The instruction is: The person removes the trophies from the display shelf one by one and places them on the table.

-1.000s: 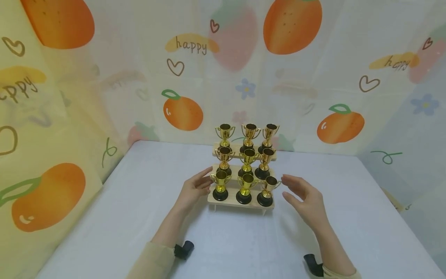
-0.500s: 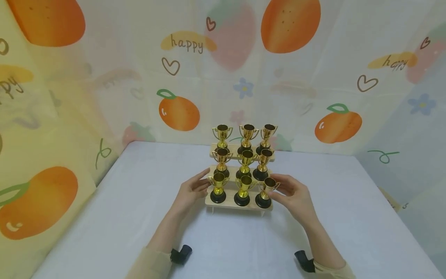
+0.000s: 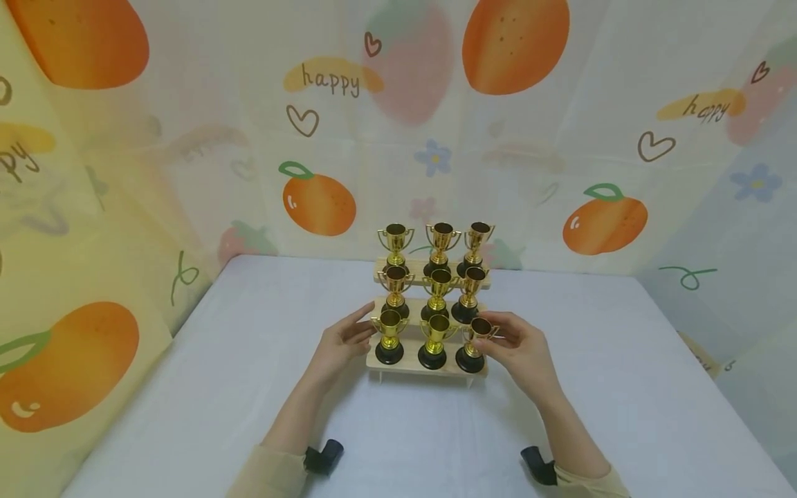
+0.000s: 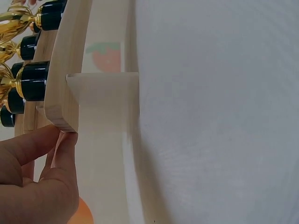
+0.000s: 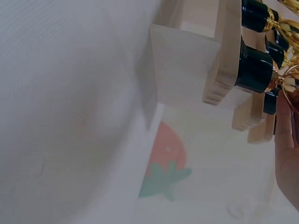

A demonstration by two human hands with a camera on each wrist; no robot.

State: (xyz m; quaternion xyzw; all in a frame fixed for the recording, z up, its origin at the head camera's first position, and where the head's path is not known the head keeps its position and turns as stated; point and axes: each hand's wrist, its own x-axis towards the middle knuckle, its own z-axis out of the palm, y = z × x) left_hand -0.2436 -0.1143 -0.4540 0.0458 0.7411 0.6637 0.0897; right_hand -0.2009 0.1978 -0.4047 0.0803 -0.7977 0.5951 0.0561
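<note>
A three-tier wooden stand (image 3: pixel 407 364) bears rows of small gold trophy cups with black bases. My right hand (image 3: pixel 521 353) holds the front-right trophy (image 3: pixel 470 360), its thumb in front of the cup and fingers behind. That trophy's black base (image 5: pixel 254 70) sits on the lowest shelf in the right wrist view. My left hand (image 3: pixel 336 346) is at the stand's left side, near the front-left trophy (image 3: pixel 389 337). Seen from the left wrist, its fingertips touch the end of the lowest shelf (image 4: pixel 67 60). The right fingertips are partly hidden by the cup.
A white cloth (image 3: pixel 411 429) covers the table beneath the stand. Behind it hangs a fruit-patterned sheet (image 3: pixel 535 159), with a yellowish one (image 3: pixel 75 249) at the left. Several more trophies (image 3: pixel 438 294) stand close together on the middle and top tiers.
My right hand has moved left from beside the stand and taken hold of the front-right trophy. The left hand has stayed at the stand's left side. The view has shifted slightly.
</note>
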